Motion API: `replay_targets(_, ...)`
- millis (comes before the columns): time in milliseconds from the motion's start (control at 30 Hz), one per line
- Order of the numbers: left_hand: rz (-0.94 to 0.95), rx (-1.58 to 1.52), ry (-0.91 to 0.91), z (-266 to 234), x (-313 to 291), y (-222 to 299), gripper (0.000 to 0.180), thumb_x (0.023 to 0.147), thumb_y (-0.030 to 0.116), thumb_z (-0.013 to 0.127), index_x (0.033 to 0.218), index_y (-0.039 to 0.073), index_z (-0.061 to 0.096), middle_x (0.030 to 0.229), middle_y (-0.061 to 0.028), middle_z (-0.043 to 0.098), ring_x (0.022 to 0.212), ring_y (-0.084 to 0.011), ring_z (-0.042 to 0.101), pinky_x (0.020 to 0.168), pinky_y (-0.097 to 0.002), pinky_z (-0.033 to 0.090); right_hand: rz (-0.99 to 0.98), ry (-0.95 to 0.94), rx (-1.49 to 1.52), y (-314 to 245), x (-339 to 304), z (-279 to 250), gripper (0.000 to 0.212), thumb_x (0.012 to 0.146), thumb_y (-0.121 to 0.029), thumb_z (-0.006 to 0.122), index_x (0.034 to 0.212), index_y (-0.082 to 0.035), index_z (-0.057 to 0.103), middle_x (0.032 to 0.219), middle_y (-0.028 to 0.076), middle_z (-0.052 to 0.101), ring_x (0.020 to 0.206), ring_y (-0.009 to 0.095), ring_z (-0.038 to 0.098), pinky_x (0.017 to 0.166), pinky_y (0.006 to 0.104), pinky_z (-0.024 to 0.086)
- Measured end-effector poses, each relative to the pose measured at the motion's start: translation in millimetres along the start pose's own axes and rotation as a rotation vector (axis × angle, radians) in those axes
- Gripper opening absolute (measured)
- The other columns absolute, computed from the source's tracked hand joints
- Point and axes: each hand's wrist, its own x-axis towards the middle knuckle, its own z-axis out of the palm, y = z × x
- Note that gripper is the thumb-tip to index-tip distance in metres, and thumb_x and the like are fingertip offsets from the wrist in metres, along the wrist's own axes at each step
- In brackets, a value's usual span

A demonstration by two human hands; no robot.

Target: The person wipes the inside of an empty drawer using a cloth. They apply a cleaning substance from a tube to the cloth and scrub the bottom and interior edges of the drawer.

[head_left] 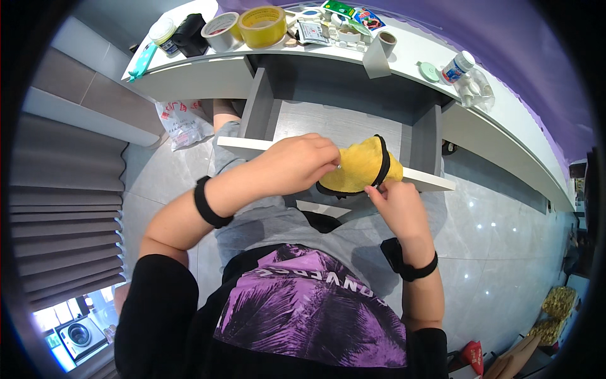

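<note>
A yellow cloth (356, 165) with black edging is bunched up above the front edge of an open drawer (424, 179). My left hand (304, 163) pinches the cloth at its left side, the fingers closed. At its lower right, my right hand (398, 203) grips the black edging between thumb and fingers. Folds of the cloth hide part of the drawer front. The drawer has grey walls, a pale floor and a white front, and it is pulled out toward my lap.
Along the white tabletop (265, 54) stand a yellow tape roll (262, 26), a silver tape roll (221, 31), a black box (190, 35) and several small packets. A white bottle (458, 67) is at the right. A plastic bag (183, 124) rests on the floor at left.
</note>
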Motion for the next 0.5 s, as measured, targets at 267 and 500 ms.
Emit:
replay_targets(267,-0.012,0.089,0.218,44,-6,4,0.011,0.08,0.009,0.058,0.088,0.003,0.055,0.11,-0.0125,0.058,0.101,-0.0304,0.055,0.082,-0.0365,0.046,0.069,-0.07,0.369,7,19,33,0.04,0.076,-0.033,0.067,0.063,0.004,0.058,0.06,0.02,0.057,0.057,0.036,0.058,0.053,0.0409,0.045)
replay_targets(500,-0.092,-0.139,0.362,33,-13,6,0.011,0.08,0.008,0.059,0.09,0.004,0.056,0.095,-0.0089,0.059,0.09,-0.0279,0.056,0.076,-0.0345,0.046,-0.14,0.398,0.059,-17,-1,7,0.025,0.079,-0.02,0.065,0.071,0.003,0.059,0.067,0.015,0.059,0.057,0.033,0.053,0.054,0.0365,0.044)
